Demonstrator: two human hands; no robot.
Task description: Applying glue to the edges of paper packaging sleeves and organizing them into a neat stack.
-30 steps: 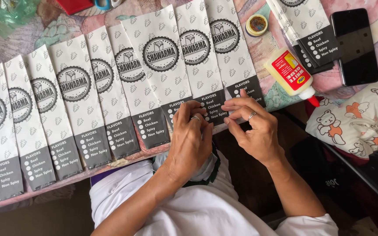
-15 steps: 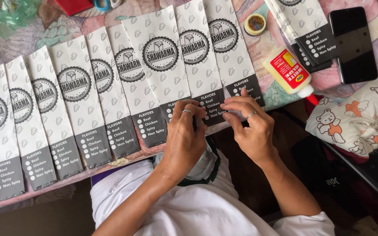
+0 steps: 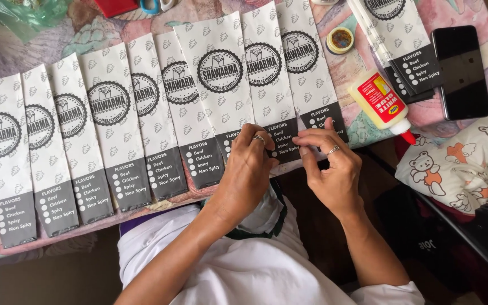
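One head-worn view looks steeply down from close above, worktop (image 3: 86,34) across the upper frame, the person's lap below

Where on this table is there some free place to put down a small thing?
A bare patch of tablecloth lies between the tape roll and the far edge. Another lies at the corner beyond the phone. The left and middle are crowded with overlapping paper bags; both hands work at the near edge.

Long white paper sleeve (image 3: 268,73) with a round black stamp and a dark bottom end. Lying flat on the table, second from the right in an overlapping row. Bottom end pinched between fingers of both hands.
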